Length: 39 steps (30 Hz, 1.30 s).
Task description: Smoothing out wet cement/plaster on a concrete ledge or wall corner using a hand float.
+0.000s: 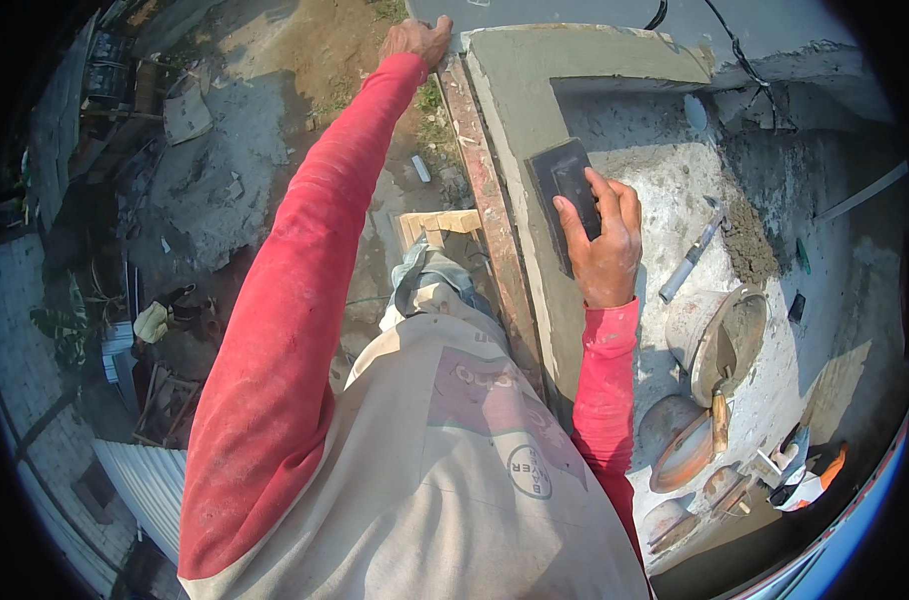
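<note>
At ten o'clock from the right hand (607, 250) lies the float (550, 163), its handle (572, 182) pinched by the fingers (606, 195); near twelve, the left hand's (413, 40) grip is unclear.

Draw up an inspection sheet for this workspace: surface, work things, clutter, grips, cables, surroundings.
Surface: grey plastered band, with a reddish-brown board along its left side.
Work things: black float over the band; contact cannot be told.
Clutter: grey-handled tool, mortar heap and bucket with a wooden-handled trowel in it, all right of the float.
Left grip: at the board's far end.
Right grip: holding the float.
Cables: black cable, upper right.
Surroundings: corrugated sheet, lower left.
</note>
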### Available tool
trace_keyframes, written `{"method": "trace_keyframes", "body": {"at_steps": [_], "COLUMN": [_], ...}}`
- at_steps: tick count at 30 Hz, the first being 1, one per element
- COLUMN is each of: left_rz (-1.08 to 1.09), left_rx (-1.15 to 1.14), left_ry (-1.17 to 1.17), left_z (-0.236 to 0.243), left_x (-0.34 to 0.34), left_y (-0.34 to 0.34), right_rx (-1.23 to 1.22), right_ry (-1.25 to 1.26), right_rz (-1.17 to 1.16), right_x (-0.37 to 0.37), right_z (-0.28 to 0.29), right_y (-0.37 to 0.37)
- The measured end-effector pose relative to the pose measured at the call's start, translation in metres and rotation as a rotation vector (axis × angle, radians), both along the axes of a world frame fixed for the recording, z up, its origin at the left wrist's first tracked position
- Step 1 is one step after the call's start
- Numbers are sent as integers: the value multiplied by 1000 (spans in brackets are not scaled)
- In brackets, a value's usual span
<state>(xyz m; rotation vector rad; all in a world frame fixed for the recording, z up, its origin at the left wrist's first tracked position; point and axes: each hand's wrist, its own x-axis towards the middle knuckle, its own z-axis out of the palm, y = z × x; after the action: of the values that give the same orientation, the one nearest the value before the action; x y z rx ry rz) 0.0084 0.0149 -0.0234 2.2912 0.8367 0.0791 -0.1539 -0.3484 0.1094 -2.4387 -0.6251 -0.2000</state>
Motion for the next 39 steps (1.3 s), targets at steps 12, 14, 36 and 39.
{"method": "trace_keyframes", "body": {"at_steps": [12,14,36,39], "left_rz": [30,8,-202,-235], "left_rx": [-81,-33,-614,-594], "left_ry": [48,-23,-621,-389], "left_z": [-1,-9,66,27], "left_x": [4,6,-251,-249], "left_y": [3,9,-135,-84], "right_rx": [-55,-54,1157,697], "right_ry": [-72,-58,66,-326], "right_rz": [-76,-82,-660,-1047], "right_x": [-54,-55,-127,-163], "right_z": [-16,-20,72,129], "right_y": [-21,-22,-198,-293]}}
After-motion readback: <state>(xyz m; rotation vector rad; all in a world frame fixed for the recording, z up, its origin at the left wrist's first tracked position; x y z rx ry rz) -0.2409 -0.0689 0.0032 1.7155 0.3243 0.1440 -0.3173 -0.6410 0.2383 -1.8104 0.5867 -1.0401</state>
